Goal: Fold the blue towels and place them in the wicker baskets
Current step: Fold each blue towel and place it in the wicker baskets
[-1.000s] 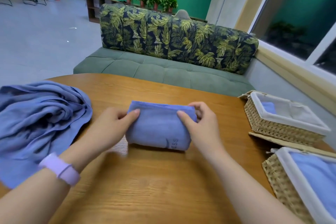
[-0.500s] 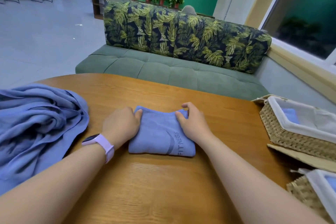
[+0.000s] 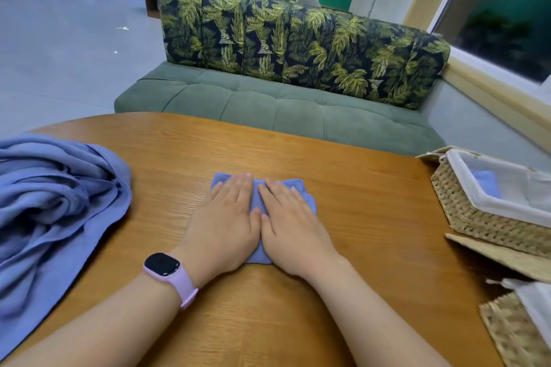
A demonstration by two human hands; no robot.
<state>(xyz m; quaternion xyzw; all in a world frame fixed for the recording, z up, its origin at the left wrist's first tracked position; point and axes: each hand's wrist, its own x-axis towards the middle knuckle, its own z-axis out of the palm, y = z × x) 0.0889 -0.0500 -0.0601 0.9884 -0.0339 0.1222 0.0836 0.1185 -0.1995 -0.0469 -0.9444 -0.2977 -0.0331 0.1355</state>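
Flat, spread left hand [image 3: 226, 217] and right hand [image 3: 290, 219] press the small folded blue towel [image 3: 307, 198] onto the round wooden table [image 3: 357, 202], a green sofa [image 3: 268, 110] behind.

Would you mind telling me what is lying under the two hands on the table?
A folded blue towel lies flat on the table under the left hand and the right hand. Both press it with straight fingers, covering most of its top.
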